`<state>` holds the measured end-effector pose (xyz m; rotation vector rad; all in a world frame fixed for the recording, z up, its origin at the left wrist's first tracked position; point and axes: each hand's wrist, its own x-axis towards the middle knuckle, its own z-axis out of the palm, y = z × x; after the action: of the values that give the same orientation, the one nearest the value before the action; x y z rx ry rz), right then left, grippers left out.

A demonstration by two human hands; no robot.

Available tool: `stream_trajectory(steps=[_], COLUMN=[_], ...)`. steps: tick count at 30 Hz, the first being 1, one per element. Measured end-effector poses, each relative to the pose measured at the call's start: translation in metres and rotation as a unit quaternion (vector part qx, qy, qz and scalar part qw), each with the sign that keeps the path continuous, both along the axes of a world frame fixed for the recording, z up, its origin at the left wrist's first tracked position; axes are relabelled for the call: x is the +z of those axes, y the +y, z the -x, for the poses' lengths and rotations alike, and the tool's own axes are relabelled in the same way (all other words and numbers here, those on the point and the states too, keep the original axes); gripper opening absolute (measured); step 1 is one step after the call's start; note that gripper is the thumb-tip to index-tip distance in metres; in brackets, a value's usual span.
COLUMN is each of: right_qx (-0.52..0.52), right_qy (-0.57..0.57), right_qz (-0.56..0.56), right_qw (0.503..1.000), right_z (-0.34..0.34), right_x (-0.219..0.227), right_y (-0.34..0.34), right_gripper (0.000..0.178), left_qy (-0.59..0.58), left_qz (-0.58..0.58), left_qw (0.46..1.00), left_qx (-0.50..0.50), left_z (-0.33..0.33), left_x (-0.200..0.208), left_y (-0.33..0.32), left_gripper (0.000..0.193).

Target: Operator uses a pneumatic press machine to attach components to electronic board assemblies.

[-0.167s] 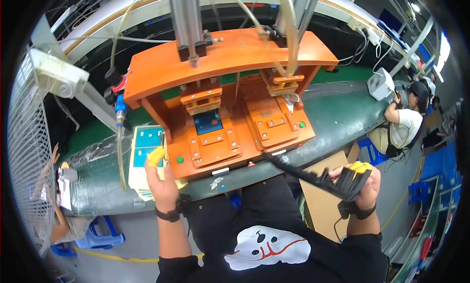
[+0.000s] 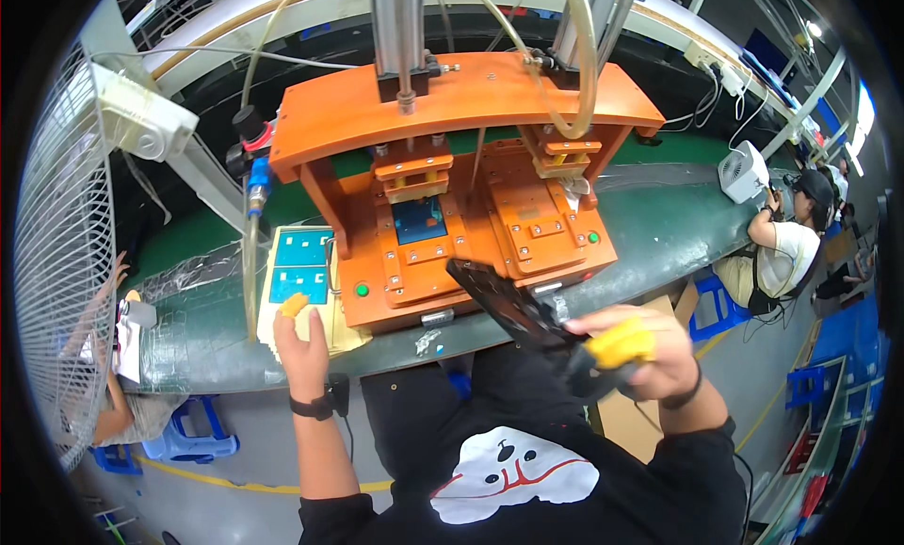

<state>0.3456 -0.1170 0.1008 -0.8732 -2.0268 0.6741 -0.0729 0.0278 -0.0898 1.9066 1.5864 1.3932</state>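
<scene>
My right hand (image 2: 665,358) grips a long black plastic part (image 2: 507,305), partly smeared by motion. It slants from my hand up and left, its far end in front of the orange press (image 2: 461,97). Yellow covers wrap fingers of that hand. My left hand (image 2: 303,352), thumb and forefinger apart, holds nothing visible; a yellow cover sits on a fingertip. It is at the near edge of a stack of cream sheets with blue patches (image 2: 301,247). On the left bed of the press lies a dark blue piece (image 2: 420,223), below the raised head.
Green buttons (image 2: 363,290) sit on the press's front. A hose with a blue fitting (image 2: 258,182) hangs at its left, near a wire fan guard (image 2: 66,253). A small white fan (image 2: 744,172) and a seated person (image 2: 796,229) are at right; another person's arms show at far left.
My right hand has swung the black part inward and left, raising its far end before the press. My left hand has dropped slightly toward me. The view has shifted a little.
</scene>
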Motion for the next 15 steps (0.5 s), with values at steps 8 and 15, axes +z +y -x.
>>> stream_trajectory(steps=[8, 15], right_qx=[-0.009, -0.07], right_qy=[-0.22, -0.277], right_qz=[-0.257, -0.212], right_qw=[0.941, 0.935], right_z=[0.071, 0.092], right_x=[-0.059, -0.077], right_y=[0.114, 0.141], right_gripper=[0.022, 0.036], left_qy=[0.263, 0.28], left_qz=[0.001, 0.049], left_qw=[0.964, 0.958], left_qx=[-0.031, -0.033], left_z=[0.024, 0.019], left_x=[-0.018, -0.02], left_y=[0.027, 0.04], left_gripper=[0.054, 0.055])
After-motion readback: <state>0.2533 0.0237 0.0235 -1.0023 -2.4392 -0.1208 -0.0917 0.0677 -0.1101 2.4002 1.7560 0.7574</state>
